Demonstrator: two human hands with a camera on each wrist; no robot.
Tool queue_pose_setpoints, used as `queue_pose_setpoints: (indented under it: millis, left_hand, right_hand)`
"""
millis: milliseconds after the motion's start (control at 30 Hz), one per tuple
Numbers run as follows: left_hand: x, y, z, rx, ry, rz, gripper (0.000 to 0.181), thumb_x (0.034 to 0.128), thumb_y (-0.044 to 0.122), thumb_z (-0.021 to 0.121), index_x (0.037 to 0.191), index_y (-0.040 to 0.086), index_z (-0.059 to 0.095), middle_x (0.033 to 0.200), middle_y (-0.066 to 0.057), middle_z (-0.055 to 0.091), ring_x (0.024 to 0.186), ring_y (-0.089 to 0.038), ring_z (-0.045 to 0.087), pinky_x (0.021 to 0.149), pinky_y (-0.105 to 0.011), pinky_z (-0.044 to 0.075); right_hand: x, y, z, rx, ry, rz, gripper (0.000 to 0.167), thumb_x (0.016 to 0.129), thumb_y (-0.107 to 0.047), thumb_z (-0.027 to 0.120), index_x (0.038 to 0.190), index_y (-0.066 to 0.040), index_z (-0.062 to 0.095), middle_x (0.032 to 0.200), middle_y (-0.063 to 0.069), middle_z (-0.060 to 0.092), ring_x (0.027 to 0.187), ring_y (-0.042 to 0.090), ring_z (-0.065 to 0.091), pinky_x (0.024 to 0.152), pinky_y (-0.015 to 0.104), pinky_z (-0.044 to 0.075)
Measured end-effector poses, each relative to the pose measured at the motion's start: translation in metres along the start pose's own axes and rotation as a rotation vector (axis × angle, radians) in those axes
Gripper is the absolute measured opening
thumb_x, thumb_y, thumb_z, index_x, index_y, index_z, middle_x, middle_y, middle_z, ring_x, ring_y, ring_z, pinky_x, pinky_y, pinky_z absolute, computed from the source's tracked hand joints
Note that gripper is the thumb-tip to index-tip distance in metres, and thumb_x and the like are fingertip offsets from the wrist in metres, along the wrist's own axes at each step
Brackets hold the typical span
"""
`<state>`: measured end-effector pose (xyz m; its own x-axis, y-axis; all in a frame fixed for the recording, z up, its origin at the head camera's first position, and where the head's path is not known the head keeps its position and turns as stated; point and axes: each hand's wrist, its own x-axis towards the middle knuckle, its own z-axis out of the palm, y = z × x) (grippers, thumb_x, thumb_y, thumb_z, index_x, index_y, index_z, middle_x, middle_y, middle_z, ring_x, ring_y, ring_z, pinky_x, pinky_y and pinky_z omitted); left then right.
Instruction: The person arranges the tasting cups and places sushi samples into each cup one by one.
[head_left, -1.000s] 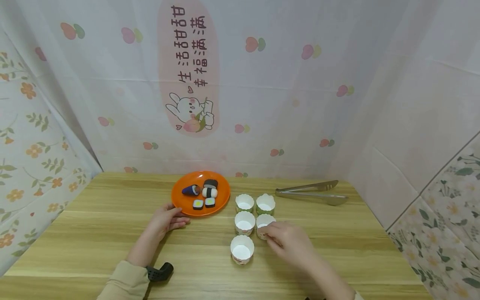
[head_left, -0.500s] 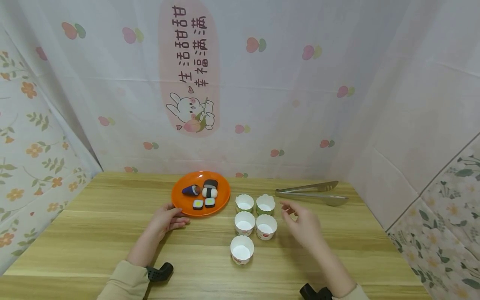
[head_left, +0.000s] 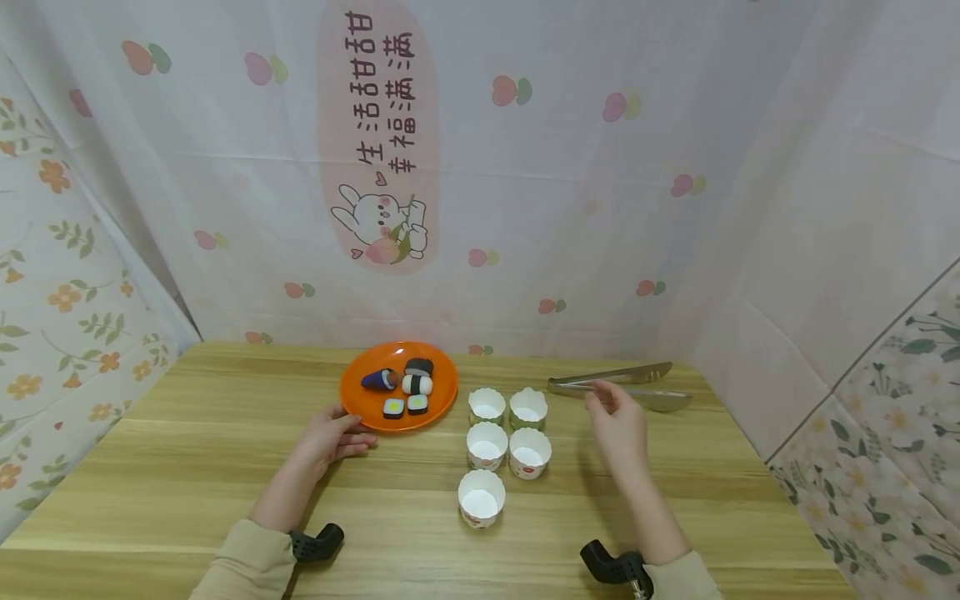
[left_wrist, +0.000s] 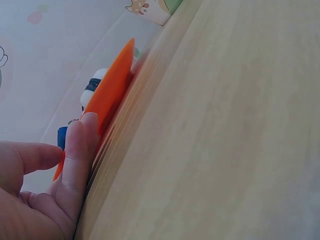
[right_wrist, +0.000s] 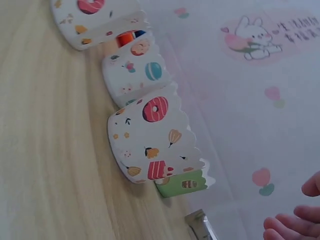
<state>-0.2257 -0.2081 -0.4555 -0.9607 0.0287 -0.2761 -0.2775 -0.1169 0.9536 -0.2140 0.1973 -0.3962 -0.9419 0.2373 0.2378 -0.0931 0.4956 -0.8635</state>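
Note:
My left hand point(head_left: 330, 442) holds the near-left rim of an orange plate point(head_left: 442, 400), thumb at the rim and fingers beside and below it. Sushi pieces lie on the plate: a blue cone-shaped hand roll point(head_left: 378, 380), a white piece with a black band point(head_left: 417, 384), a dark-topped piece point(head_left: 418, 367) and small rolls point(head_left: 393, 408). In the head view my right hand point(head_left: 621, 429) is over the handle end of metal tongs point(head_left: 600, 374), fingers loosely bent and nothing seen in them. The right wrist view shows its fingers point(right_wrist: 295, 227) apart from the tongs' end point(right_wrist: 200, 225).
Several paper baking cups stand mid-table: two green ones point(head_left: 527, 419) at the back, then patterned white ones point(head_left: 528, 467), with a single cup point(head_left: 481, 512) nearest me. A printed curtain point(head_left: 495, 208) hangs behind the wooden table point(head_left: 180, 467).
My right hand has left the front-right cup of the paired rows and moved right and away from me to the tongs. My left hand stays at the plate.

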Motion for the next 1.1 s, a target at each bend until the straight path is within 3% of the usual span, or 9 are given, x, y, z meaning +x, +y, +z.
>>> queue_pose_setpoints:
  millis: [167, 367, 500, 667, 767, 900, 1100]
  left_hand:
    - [-0.001, 0.000, 0.000, -0.001, 0.000, 0.002, 0.050, 0.1030, 0.007, 0.039, 0.142, -0.013, 0.017, 0.086, -0.014, 0.064, 0.071, -0.020, 0.069, 0.066, -0.029, 0.057]
    - [0.000, 0.000, 0.000, 0.003, 0.010, -0.003, 0.048, 0.1029, 0.007, 0.039, 0.142, -0.012, 0.019, 0.086, -0.014, 0.064, 0.071, -0.020, 0.069, 0.066, -0.029, 0.057]
    - [0.001, 0.000, 0.000, 0.005, 0.015, -0.009, 0.048, 0.1029, 0.007, 0.039, 0.142, -0.012, 0.020, 0.085, -0.013, 0.065, 0.071, -0.020, 0.069, 0.066, -0.029, 0.057]
    - [0.001, 0.000, 0.001, 0.005, 0.017, -0.006, 0.046, 0.1027, 0.007, 0.039, 0.141, -0.012, 0.022, 0.084, -0.013, 0.065, 0.070, -0.020, 0.069, 0.065, -0.028, 0.057]
    - [0.001, 0.000, 0.001, 0.002, 0.017, -0.002, 0.045, 0.1025, 0.007, 0.039, 0.140, -0.012, 0.023, 0.084, -0.013, 0.065, 0.070, -0.019, 0.069, 0.065, -0.028, 0.057]
    - [0.000, 0.000, 0.001, -0.001, 0.013, -0.001, 0.046, 0.1025, 0.007, 0.040, 0.140, -0.012, 0.021, 0.085, -0.013, 0.065, 0.070, -0.019, 0.069, 0.065, -0.028, 0.057]
    - [-0.001, 0.001, 0.001, 0.002, 0.011, 0.002, 0.047, 0.1026, 0.007, 0.039, 0.141, -0.013, 0.020, 0.085, -0.013, 0.065, 0.071, -0.020, 0.069, 0.065, -0.029, 0.057]
  right_hand:
    - [0.008, 0.005, 0.001, 0.142, 0.046, 0.150, 0.044, 0.099, -0.019, 0.049, 0.136, 0.003, 0.047, 0.120, 0.021, 0.060, 0.107, 0.036, 0.059, 0.086, 0.034, 0.051]
    - [0.013, 0.014, 0.001, 0.340, 0.077, 0.277, 0.057, 0.100, -0.024, 0.047, 0.145, 0.007, 0.029, 0.136, 0.027, 0.046, 0.119, 0.040, 0.049, 0.103, 0.045, 0.038]
    - [0.015, 0.019, 0.003, 0.409, 0.124, 0.322, 0.061, 0.100, -0.024, 0.047, 0.146, 0.008, 0.024, 0.139, 0.028, 0.041, 0.121, 0.036, 0.046, 0.105, 0.042, 0.037]
    - [0.021, 0.026, 0.004, 0.556, 0.171, 0.403, 0.063, 0.099, -0.028, 0.047, 0.146, 0.007, 0.025, 0.141, 0.023, 0.036, 0.111, 0.023, 0.046, 0.100, 0.032, 0.041]
    - [0.023, 0.031, 0.004, 0.680, 0.158, 0.424, 0.065, 0.100, -0.029, 0.045, 0.147, 0.007, 0.019, 0.145, 0.026, 0.029, 0.119, 0.027, 0.042, 0.104, 0.033, 0.037]
    - [0.025, 0.036, 0.001, 0.842, 0.101, 0.437, 0.072, 0.102, -0.032, 0.041, 0.150, 0.003, 0.002, 0.151, 0.028, 0.012, 0.137, 0.034, 0.023, 0.112, 0.035, 0.024]
    - [0.028, 0.046, -0.002, 1.044, 0.019, 0.457, 0.076, 0.103, -0.035, 0.034, 0.148, -0.008, -0.020, 0.155, 0.023, -0.008, 0.143, 0.030, 0.005, 0.114, 0.032, 0.015]
